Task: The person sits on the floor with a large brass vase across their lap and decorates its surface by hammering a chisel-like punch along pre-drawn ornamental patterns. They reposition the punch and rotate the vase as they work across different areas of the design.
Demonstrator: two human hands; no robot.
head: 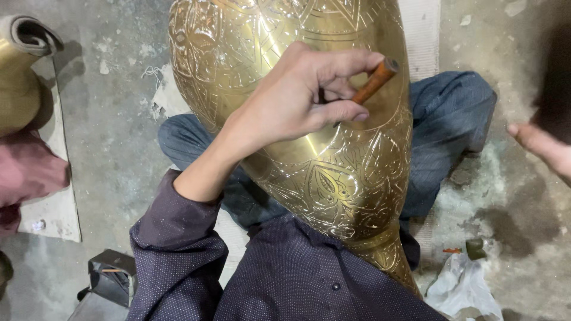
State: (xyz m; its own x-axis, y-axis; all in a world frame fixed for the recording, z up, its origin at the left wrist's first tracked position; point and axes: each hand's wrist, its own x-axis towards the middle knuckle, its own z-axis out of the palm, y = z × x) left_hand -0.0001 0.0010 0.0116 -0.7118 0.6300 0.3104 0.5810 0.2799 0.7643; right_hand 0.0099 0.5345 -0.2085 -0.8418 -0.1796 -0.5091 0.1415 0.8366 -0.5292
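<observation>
Engraving tool pressed to a big brass vase across the lap.

The left hand (297, 98) is closed around a short copper-coloured tool (375, 81), its fingers pinching it against the engraved brass vase (333, 172), which lies tilted over the person's crossed legs. The right hand (538, 145) sits blurred at the right edge, well apart; I cannot tell its grip. Crumpled white paper (464, 285) lies on the concrete floor (119, 148).
</observation>
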